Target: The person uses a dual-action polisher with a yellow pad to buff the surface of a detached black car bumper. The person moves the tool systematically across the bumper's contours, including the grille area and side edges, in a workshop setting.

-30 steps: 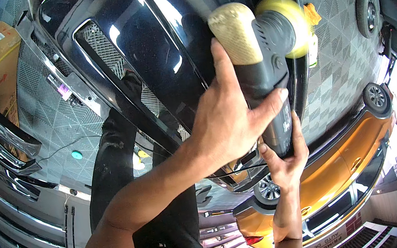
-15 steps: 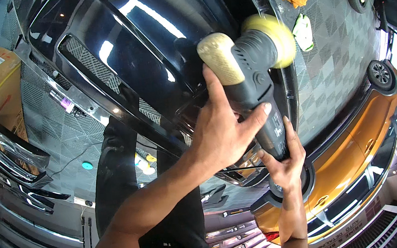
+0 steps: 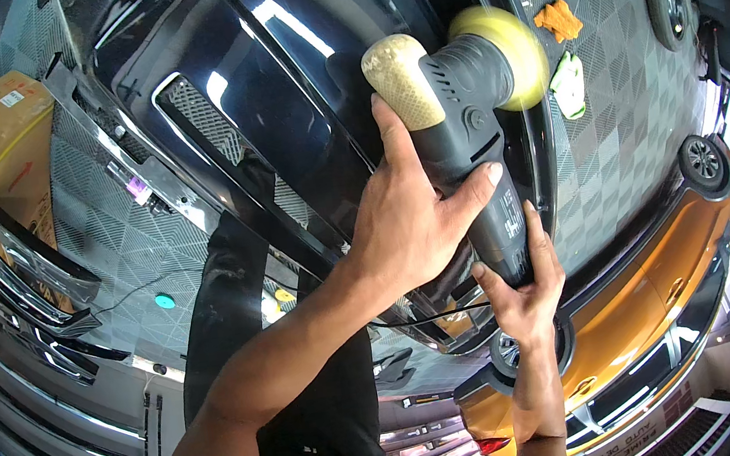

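A black car polisher (image 3: pixel 463 138) with a tan front grip and a round yellow foam pad (image 3: pixel 515 55) is held in both hands. My left hand (image 3: pixel 404 214) is closed on its body behind the tan grip, thumb laid across the top. Farther back, my right hand (image 3: pixel 525 286) wraps the rear end of the handle. The pad sits along the edge of a glossy black car bumper (image 3: pixel 292 82), and its rim looks blurred. Whether the pad presses on the surface I cannot tell. A dark cord runs left from the rear of the polisher.
On the grey tiled floor to the right lie an orange cloth (image 3: pixel 558 20), a pale green cloth (image 3: pixel 567 86) and a loose wheel (image 3: pixel 666 4). An orange car (image 3: pixel 638 295) stands at the lower right. Cardboard boxes (image 3: pixel 10 121) and detached bumper parts (image 3: pixel 21 243) are on the left.
The polisher has shifted slightly up in the picture, both hands still on it. The whole background has moved a little as the view turned.
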### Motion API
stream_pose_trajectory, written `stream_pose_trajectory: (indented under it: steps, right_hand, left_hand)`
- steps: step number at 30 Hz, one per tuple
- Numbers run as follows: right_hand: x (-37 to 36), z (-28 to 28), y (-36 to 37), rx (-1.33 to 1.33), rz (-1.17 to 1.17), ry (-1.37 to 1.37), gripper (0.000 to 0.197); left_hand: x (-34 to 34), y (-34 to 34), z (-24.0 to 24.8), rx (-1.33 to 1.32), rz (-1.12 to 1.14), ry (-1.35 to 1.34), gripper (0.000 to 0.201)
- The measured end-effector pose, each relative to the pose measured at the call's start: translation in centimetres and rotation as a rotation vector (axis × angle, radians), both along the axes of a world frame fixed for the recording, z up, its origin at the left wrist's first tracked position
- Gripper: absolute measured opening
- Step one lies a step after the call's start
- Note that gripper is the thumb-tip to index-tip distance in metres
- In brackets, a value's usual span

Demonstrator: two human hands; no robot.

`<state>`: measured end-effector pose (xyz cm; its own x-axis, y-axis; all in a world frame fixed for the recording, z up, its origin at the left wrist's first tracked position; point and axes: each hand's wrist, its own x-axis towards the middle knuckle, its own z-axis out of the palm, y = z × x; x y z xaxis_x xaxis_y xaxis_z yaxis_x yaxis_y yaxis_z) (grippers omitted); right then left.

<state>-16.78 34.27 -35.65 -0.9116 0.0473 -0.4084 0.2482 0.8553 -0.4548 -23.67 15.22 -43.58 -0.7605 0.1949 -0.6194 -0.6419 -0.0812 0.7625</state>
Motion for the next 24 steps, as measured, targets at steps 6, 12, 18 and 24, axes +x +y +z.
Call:
stream_pose_trajectory:
  steps: [6, 12, 18, 24]
  right_hand:
    - [-4.9, -0.5, -3.1, -0.017, 0.005, 0.013, 0.094]
    - [-8.7, -1.4, -5.6, -0.033, -0.010, 0.005, 0.096]
    - [-11.2, -2.5, -6.5, -0.017, 0.024, 0.009, 0.096]
    - [-10.1, -2.4, -5.4, 0.001, 0.043, 0.020, 0.097]
  left_hand:
    - [-4.8, -3.0, -0.5, -0.012, 0.045, 0.054, 0.119]
    - [-8.6, -5.5, -0.7, -0.070, 0.037, 0.069, 0.117]
    - [-10.1, -6.2, -2.2, -0.100, 0.120, 0.088, 0.121]
    - [-9.2, -5.5, -1.9, -0.082, 0.108, 0.067, 0.124]
